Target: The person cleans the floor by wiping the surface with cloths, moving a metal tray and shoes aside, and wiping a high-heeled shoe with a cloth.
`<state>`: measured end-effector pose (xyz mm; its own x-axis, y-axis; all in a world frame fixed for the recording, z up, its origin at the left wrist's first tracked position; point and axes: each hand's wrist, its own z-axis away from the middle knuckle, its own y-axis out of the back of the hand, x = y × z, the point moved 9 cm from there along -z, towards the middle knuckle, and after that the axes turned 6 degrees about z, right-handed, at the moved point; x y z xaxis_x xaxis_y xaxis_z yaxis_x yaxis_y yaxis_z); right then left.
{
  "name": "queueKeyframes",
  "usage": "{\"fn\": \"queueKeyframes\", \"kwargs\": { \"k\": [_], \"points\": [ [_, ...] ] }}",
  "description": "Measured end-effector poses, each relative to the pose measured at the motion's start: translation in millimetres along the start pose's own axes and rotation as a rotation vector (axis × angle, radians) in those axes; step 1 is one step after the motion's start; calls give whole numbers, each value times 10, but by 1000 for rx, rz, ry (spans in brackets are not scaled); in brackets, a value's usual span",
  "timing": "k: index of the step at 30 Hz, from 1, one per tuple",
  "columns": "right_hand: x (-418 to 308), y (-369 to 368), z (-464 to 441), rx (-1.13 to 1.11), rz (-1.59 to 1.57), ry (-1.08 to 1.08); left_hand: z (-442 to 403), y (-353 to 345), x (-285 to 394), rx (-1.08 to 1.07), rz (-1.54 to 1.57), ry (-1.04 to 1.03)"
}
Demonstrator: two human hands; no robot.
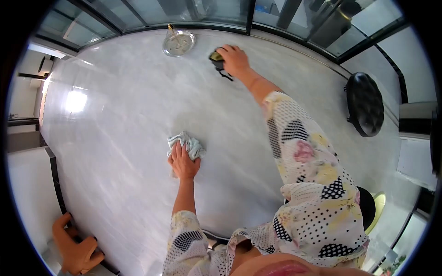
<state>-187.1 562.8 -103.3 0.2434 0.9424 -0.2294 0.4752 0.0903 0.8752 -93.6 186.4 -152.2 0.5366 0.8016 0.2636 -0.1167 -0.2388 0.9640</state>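
The left hand [184,164] is near the middle, toward 8 o'clock, and it lies palm down with its fingers a bit apart on a crumpled pale cloth [196,148]. The cloth sits on a big, shiny, pale surface [119,138], and it pokes out around the fingers. The right hand [235,60] reaches up to 12 o'clock. Its fingers are bent over a small dark and gold thing [216,56], and it seems to have hold of it, though it is hard to tell what that thing is. A black strap [225,75] sticks out below it. At 11 o'clock is a round silver dish [192,41] with a gold bit [170,27] at its back edge. Glass panels [198,11] stand along the top, past the dish. A bumpy black oval thing [365,105] is between 2 and 3 o'clock, and a brown thing [76,250] is at 8 o'clock, far out by the edge. Both sleeves [304,152] have dots and flowers.
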Motion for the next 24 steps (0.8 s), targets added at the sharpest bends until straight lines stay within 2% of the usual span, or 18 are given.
{"fn": "queueKeyframes", "kwargs": {
  "k": [3,4,6,7,11,16,20,23,24],
  "points": [
    [-115,-443,-474,112,155,86,8,-98,-20,51,-19,-38],
    [-63,-632,-599,87,233,71,3,-121,-42,71,-24,-44],
    [85,-967,-655,-81,136,-76,54,-112,-32,86,-30,-52],
    [125,-1046,-664,-82,162,-80,30,-123,-41,74,-28,-48],
    [323,-1089,-625,-85,84,124,20,-143,-29,61,-34,-51],
    [1432,-475,-73,-11,86,22,33,-115,21,63,-32,-69],
    [2625,318,915,-15,195,-204,47,-127,-25,66,-53,-87],
    [3325,960,1836,-192,361,-539,25,-129,-24,34,-63,-63],
    [3536,1058,2143,-230,437,-462,22,-129,-33,28,-61,-52]
  ]
}}
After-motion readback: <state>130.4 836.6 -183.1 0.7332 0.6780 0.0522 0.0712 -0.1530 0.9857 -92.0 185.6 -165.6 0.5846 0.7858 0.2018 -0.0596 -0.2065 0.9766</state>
